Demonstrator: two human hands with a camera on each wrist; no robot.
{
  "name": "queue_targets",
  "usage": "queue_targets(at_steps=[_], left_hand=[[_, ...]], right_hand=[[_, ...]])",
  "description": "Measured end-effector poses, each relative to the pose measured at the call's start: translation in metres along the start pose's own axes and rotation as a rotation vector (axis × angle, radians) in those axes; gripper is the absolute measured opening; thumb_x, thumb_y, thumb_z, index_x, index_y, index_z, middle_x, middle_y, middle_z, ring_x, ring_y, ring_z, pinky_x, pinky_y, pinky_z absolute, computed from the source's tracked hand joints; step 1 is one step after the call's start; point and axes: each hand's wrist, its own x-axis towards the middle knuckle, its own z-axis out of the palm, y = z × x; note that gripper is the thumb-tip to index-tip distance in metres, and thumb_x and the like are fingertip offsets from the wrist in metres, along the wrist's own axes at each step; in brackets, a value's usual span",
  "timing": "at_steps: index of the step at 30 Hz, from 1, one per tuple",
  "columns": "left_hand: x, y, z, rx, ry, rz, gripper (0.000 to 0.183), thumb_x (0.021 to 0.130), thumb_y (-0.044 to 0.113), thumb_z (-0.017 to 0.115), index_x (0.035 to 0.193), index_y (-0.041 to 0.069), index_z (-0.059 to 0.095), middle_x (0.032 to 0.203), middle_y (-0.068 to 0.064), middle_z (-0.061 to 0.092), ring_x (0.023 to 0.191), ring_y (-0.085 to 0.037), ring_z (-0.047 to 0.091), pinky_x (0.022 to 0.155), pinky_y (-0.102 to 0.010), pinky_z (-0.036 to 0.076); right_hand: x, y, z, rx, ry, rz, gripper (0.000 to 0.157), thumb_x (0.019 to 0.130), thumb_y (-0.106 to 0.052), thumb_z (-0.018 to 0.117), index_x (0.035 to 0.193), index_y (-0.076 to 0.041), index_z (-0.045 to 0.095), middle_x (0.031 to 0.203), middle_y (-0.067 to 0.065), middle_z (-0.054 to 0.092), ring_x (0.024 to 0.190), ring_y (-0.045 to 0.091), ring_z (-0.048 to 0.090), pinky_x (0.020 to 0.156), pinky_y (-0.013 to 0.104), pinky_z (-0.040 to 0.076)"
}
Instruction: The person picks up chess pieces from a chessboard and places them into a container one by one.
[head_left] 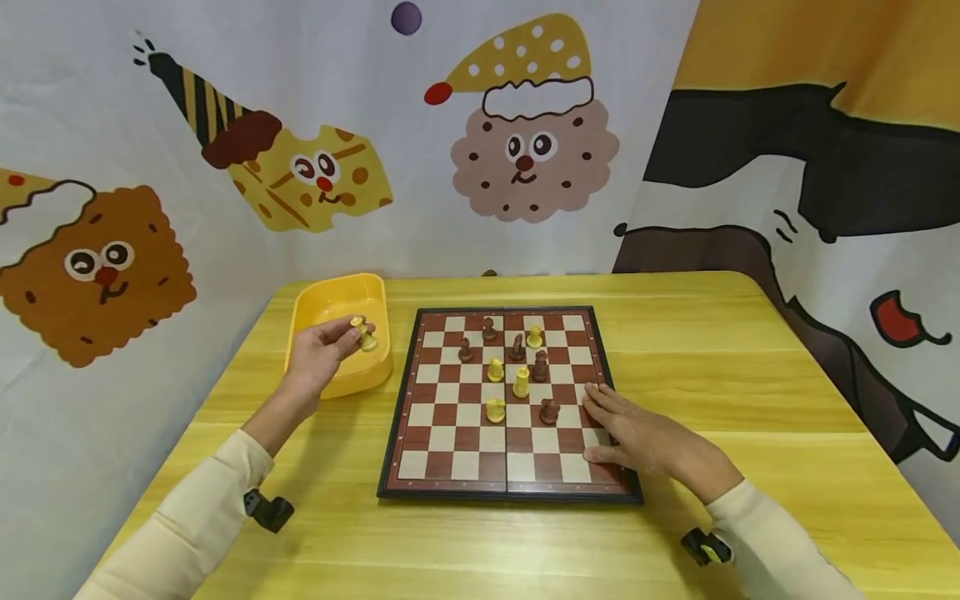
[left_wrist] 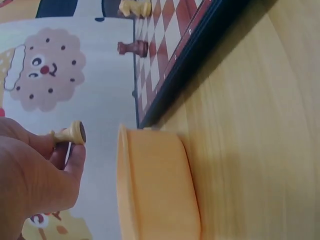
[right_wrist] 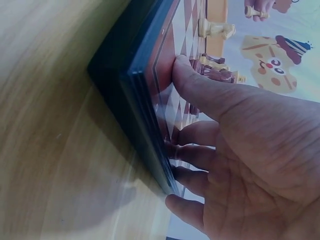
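My left hand (head_left: 315, 358) pinches a pale yellow chess piece (head_left: 367, 337) between thumb and fingers over the yellow plastic tub (head_left: 356, 385). In the left wrist view the piece (left_wrist: 73, 133) is tipped on its side relative to the camera, its dark base showing; its top is hidden by the fingers. The red-and-white chessboard (head_left: 457, 463) carries several yellow and brown pieces, among them a yellow rook (head_left: 521, 382) and a brown knight (head_left: 550, 411). At the board's right side rests my right hand (head_left: 641, 435), fingers extended over the border, holding nothing.
The tub stands left of the board on a yellow wood-grain table (head_left: 757, 392). Behind the table hangs a cloth (head_left: 420, 167) printed with cartoon biscuits and cheese. The board has a raised black edge (head_left: 510, 497).
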Motion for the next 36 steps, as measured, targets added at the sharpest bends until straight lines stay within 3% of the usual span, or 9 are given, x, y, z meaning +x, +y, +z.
queue_targets(at_steps=[5,14,17,19,21,24,28,32,36], left_hand=[[0.003,-0.008,-0.012,-0.005,0.035,-0.017,0.042,0.107,0.008,0.053,0.144,-0.012,0.047,0.135,-0.023,0.060,0.109,-0.007,0.066,0.101,-0.033,0.048],[0.013,-0.019,-0.032,-0.138,0.071,-0.070,0.046,0.106,0.004,0.053,0.145,-0.016,0.041,0.109,0.006,0.071,0.102,-0.002,0.066,0.098,-0.026,0.049],[0.014,-0.020,-0.034,-0.145,0.076,-0.072,0.045,0.106,0.003,0.053,0.145,-0.017,0.041,0.112,0.004,0.072,0.103,-0.003,0.067,0.097,-0.025,0.050],[0.014,-0.020,-0.034,-0.130,0.080,-0.085,0.046,0.107,0.005,0.053,0.146,-0.015,0.041,0.123,-0.006,0.070,0.109,-0.007,0.065,0.099,-0.027,0.049],[0.015,-0.019,-0.033,-0.100,0.089,-0.100,0.051,0.107,0.009,0.054,0.151,-0.011,0.037,0.140,-0.015,0.059,0.122,-0.015,0.060,0.103,-0.029,0.046],[0.014,-0.017,-0.031,-0.060,0.095,-0.104,0.072,0.105,0.013,0.058,0.161,-0.001,0.015,0.164,-0.019,0.025,0.145,-0.025,0.035,0.114,-0.036,0.035],[0.012,-0.012,-0.024,-0.023,0.091,-0.045,0.087,0.103,0.012,0.058,0.163,0.009,-0.004,0.169,-0.014,0.001,0.153,-0.030,0.012,0.120,-0.044,0.022],[0.010,-0.008,-0.015,-0.019,0.069,0.029,0.076,0.104,0.010,0.054,0.163,0.004,0.007,0.166,-0.017,0.015,0.151,-0.032,0.019,0.119,-0.043,0.025],[0.009,-0.007,-0.007,-0.070,0.041,0.072,0.067,0.106,0.007,0.052,0.161,-0.001,0.015,0.159,-0.021,0.030,0.145,-0.032,0.032,0.115,-0.032,0.034]], right_hand=[[0.000,0.001,0.000,-0.011,0.002,0.001,0.080,0.101,-0.044,0.062,0.152,0.010,0.035,0.162,0.028,0.022,0.148,0.047,0.017,0.112,0.058,0.032],[0.000,0.002,0.004,0.000,0.006,0.003,0.080,0.101,-0.045,0.062,0.153,0.009,0.035,0.162,0.027,0.022,0.148,0.046,0.017,0.112,0.059,0.031],[0.001,0.002,0.004,-0.006,0.009,0.008,0.081,0.100,-0.046,0.062,0.154,0.009,0.035,0.162,0.027,0.022,0.148,0.046,0.017,0.112,0.059,0.031],[0.001,0.002,0.004,-0.011,0.010,0.013,0.081,0.100,-0.046,0.062,0.154,0.008,0.035,0.162,0.026,0.023,0.148,0.046,0.018,0.112,0.059,0.032],[0.001,0.002,0.003,-0.009,0.010,0.016,0.081,0.100,-0.046,0.063,0.153,0.008,0.036,0.162,0.026,0.023,0.148,0.046,0.018,0.111,0.059,0.032],[0.001,0.002,0.003,-0.004,0.014,0.018,0.080,0.100,-0.045,0.063,0.153,0.008,0.036,0.162,0.026,0.024,0.148,0.046,0.019,0.111,0.060,0.033],[0.001,0.001,0.003,0.003,0.020,0.016,0.080,0.100,-0.044,0.064,0.152,0.009,0.037,0.162,0.027,0.024,0.148,0.046,0.019,0.111,0.060,0.033],[0.001,0.001,0.003,-0.004,0.020,0.019,0.080,0.099,-0.044,0.064,0.152,0.009,0.038,0.162,0.027,0.025,0.148,0.046,0.019,0.111,0.060,0.033],[0.002,0.001,0.003,-0.006,0.020,0.018,0.080,0.099,-0.045,0.064,0.152,0.010,0.038,0.161,0.027,0.025,0.148,0.047,0.019,0.111,0.060,0.033]])
